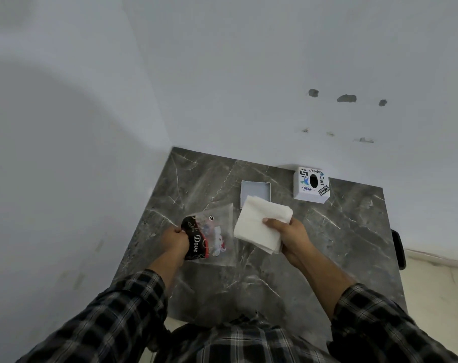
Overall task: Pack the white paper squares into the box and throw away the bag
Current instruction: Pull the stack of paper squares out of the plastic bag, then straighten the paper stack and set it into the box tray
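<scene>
My right hand (288, 234) grips a stack of white paper squares (259, 224) above the grey marble table, thumb on top. The stack's far corner overlaps the near edge of a shallow open white box (254, 188) lying on the table. My left hand (177, 243) holds a clear plastic bag (212, 237) with a black and red printed end, to the left of the stack. The bag looks flat; I cannot tell whether anything is inside it.
A white cube-shaped box cover (311, 186) with stickers and a dark oval hole stands at the table's back right, near the wall. The marble table (340, 231) fits into a wall corner. A dark object (398, 248) sits off the table's right edge.
</scene>
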